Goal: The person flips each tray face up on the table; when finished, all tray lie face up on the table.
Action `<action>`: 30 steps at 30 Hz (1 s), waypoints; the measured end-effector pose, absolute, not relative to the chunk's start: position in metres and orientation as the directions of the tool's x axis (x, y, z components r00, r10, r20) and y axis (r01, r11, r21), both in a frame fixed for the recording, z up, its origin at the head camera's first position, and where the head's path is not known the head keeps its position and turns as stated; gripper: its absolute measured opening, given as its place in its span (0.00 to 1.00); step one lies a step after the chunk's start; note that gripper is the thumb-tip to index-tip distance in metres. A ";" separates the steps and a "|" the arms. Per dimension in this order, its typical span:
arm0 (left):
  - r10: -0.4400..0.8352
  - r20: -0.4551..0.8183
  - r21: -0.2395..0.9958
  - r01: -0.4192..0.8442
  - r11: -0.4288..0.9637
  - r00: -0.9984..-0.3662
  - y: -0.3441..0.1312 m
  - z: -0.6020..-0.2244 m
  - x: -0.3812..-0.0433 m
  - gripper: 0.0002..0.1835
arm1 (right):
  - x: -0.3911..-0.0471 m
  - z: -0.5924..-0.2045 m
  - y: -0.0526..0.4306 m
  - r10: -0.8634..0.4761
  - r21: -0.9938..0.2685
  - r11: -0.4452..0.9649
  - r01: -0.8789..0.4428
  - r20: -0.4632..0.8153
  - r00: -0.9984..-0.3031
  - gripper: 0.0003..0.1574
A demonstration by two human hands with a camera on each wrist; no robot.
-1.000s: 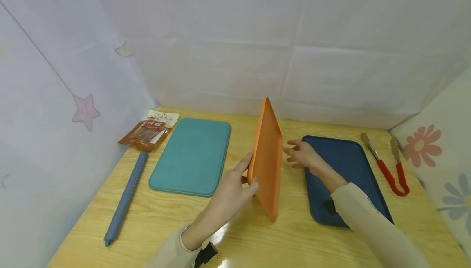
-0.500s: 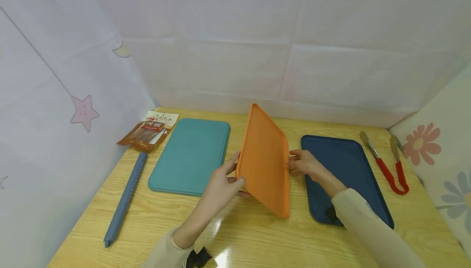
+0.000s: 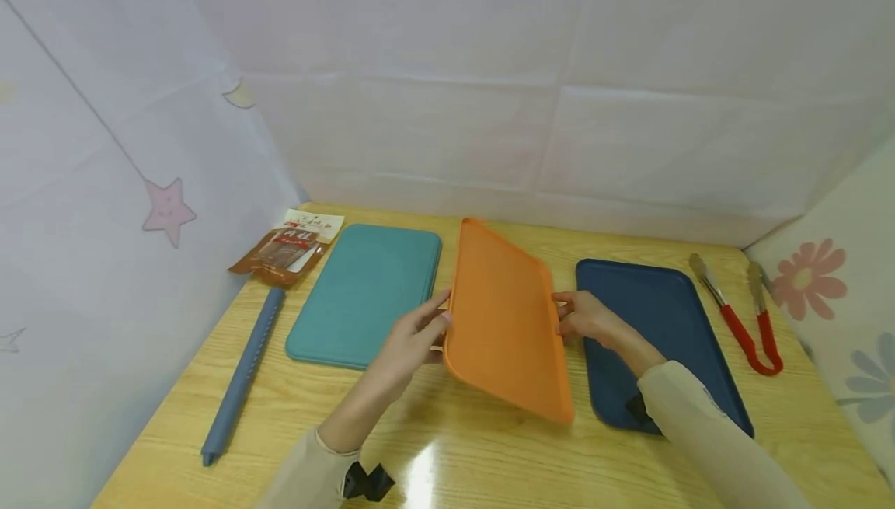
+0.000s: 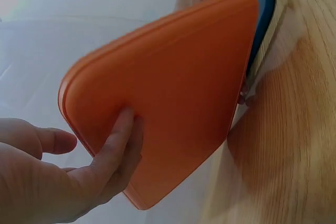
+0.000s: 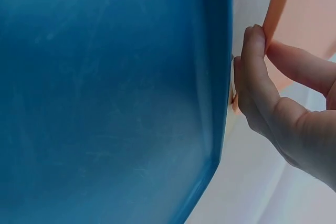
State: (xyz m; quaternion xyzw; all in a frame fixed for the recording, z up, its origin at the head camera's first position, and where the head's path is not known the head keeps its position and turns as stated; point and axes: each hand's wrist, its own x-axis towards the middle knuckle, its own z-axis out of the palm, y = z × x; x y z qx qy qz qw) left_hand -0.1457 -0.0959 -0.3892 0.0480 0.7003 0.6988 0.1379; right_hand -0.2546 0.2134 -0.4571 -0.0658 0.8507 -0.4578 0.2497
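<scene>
Where the orange tray (image 3: 505, 322) slants, hands (image 3: 409, 344) (image 3: 586, 316) pinch opposite edges.

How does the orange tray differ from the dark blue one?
Colour: the orange tray is bright orange; the blue tray is dark blue.
Pose: the orange tray is tilted, while the blue tray lies flat on the table.
Handling: the left hand and right hand hold the orange tray; neither grips the blue tray.
Both are rectangular with rounded corners.
</scene>
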 end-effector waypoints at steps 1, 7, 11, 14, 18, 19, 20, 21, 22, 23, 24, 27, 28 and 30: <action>0.270 -0.130 0.991 -0.130 0.018 -0.954 -0.097 -0.392 -0.150 0.29 | -0.254 -0.458 0.214 -0.344 -0.810 0.575 0.118 -0.370 -0.863 0.45; 0.259 -0.176 0.984 -0.168 0.055 -0.950 -0.101 -0.407 -0.182 0.28 | -0.251 -0.459 0.216 -0.353 -0.811 0.569 0.136 -0.390 -0.851 0.46; 0.235 -0.196 0.977 -0.168 0.132 -0.952 -0.103 -0.415 -0.197 0.28 | -0.251 -0.457 0.218 -0.343 -0.798 0.585 0.145 -0.406 -0.847 0.47; 0.241 -0.201 0.965 -0.149 0.217 -0.949 -0.105 -0.420 -0.205 0.27 | -0.254 -0.454 0.221 -0.337 -0.787 0.600 0.142 -0.410 -0.848 0.46; 0.248 -0.209 0.946 -0.131 0.297 -0.946 -0.107 -0.427 -0.214 0.27 | -0.259 -0.452 0.226 -0.339 -0.798 0.583 0.153 -0.410 -0.847 0.45; 0.245 -0.215 0.942 -0.135 0.306 -0.945 -0.108 -0.428 -0.216 0.26 | -0.260 -0.452 0.228 -0.340 -0.805 0.571 0.159 -0.409 -0.847 0.45; 0.242 -0.223 0.939 -0.141 0.313 -0.944 -0.108 -0.430 -0.218 0.26 | -0.261 -0.452 0.229 -0.343 -0.813 0.558 0.167 -0.408 -0.846 0.46; 0.238 -0.231 0.935 -0.148 0.323 -0.943 -0.108 -0.432 -0.221 0.26 | -0.262 -0.452 0.230 -0.340 -0.820 0.545 0.176 -0.409 -0.847 0.46; 0.241 -0.234 0.929 -0.144 0.340 -0.942 -0.108 -0.433 -0.223 0.26 | -0.263 -0.451 0.231 -0.343 -0.825 0.535 0.180 -0.407 -0.847 0.46; 0.245 -0.237 0.923 -0.139 0.360 -0.940 -0.108 -0.436 -0.226 0.26 | -0.264 -0.451 0.231 -0.340 -0.830 0.525 0.186 -0.405 -0.849 0.46; 0.251 -0.241 0.915 -0.133 0.382 -0.937 -0.108 -0.438 -0.228 0.25 | -0.265 -0.451 0.232 -0.347 -0.835 0.520 0.180 -0.400 -0.848 0.46; 0.267 -0.232 0.880 -0.085 0.468 -0.935 -0.106 -0.444 -0.237 0.24 | -0.268 -0.449 0.231 -0.335 -0.838 0.512 0.188 -0.396 -0.855 0.46; 0.276 -0.230 0.865 -0.066 0.497 -0.933 -0.105 -0.447 -0.240 0.23 | -0.269 -0.448 0.231 -0.331 -0.835 0.517 0.186 -0.396 -0.856 0.46; 0.279 -0.221 0.841 -0.038 0.540 -0.934 -0.103 -0.451 -0.245 0.20 | -0.270 -0.447 0.230 -0.323 -0.826 0.532 0.184 -0.399 -0.858 0.47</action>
